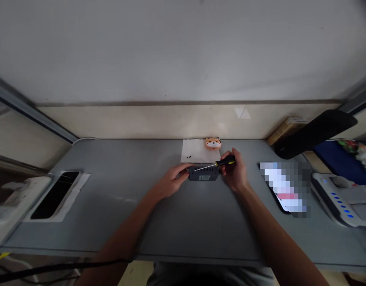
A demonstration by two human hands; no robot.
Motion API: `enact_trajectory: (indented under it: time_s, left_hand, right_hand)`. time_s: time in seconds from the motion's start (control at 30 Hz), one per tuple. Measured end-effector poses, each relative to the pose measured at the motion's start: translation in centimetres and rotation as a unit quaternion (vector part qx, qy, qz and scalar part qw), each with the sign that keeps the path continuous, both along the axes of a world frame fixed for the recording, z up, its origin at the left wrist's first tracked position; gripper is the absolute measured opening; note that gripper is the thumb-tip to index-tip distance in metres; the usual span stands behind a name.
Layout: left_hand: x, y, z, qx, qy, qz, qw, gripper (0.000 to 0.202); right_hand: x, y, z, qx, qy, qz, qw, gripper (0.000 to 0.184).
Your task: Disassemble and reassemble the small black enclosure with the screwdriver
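A small dark box (213, 176) with vent slots and a pale label stands on the grey desk. My left hand (172, 180) grips the box at its left end, thumb and fingers closed around the corner. In my right hand (235, 172) is a screwdriver (226, 161) with a black and yellow handle. Its metal shaft slants left across the box, and the tip lies near the box's upper left corner. Whether the tip sits in a screw is too small to tell. Behind the box lies a white paper sheet (193, 149) with several tiny dark screws (189, 157) on it.
An orange animal-faced case (213, 143) sits on the paper's right side. One phone (56, 194) lies at left on paper near a white power strip (28, 194). A lit phone (281, 186), a black cylinder (315, 133) and another power strip (337, 202) occupy the right.
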State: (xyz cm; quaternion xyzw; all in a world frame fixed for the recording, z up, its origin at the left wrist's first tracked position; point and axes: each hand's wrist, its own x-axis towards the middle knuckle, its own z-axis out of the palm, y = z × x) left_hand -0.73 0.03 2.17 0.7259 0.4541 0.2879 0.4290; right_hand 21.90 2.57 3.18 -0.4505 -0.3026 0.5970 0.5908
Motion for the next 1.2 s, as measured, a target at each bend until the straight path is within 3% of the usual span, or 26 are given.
enact_trajectory:
  time_s: [0.1,0.2,0.37,0.47,0.67,0.87,1.03,1.2]
  left_hand:
    - [0.0,-0.1,-0.2,0.055,-0.015,0.008,0.998,0.033]
    - [0.0,-0.3,-0.5,0.162,-0.029,0.036,0.986,0.027]
    - [0.1,-0.7,-0.7,0.353,-0.013,0.034,0.935,0.019]
    - [0.1,-0.8,-0.6,0.410,0.025,0.028,0.911,0.016]
    - [0.2,-0.6,-0.4,0.441,0.076,0.024,0.894,0.016]
    - [0.5,-0.7,-0.2,0.444,0.081,0.031,0.892,0.015]
    - [0.0,-0.6,-0.4,0.421,0.048,0.041,0.905,0.017]
    - [-0.7,-0.3,-0.7,0.376,0.007,0.038,0.926,0.032]
  right_hand:
    - [0.0,0.0,0.2,0.002,0.008,0.004,1.000,0.050]
    - [-0.1,0.0,0.0,0.009,0.014,0.007,1.000,0.049]
    - [0.0,0.1,-0.6,0.024,0.006,0.007,1.000,0.047]
    - [0.1,0.2,-0.7,0.023,-0.002,0.000,1.000,0.048]
    - [0.1,0.6,-0.7,0.027,-0.077,-0.049,0.995,0.055]
    - [-0.2,0.6,-0.8,0.048,-0.207,0.009,0.977,0.063]
    - [-0.1,0.5,-1.1,0.066,-0.248,0.028,0.966,0.067]
    - [-0.1,0.6,-1.1,0.059,-0.229,0.035,0.971,0.064]
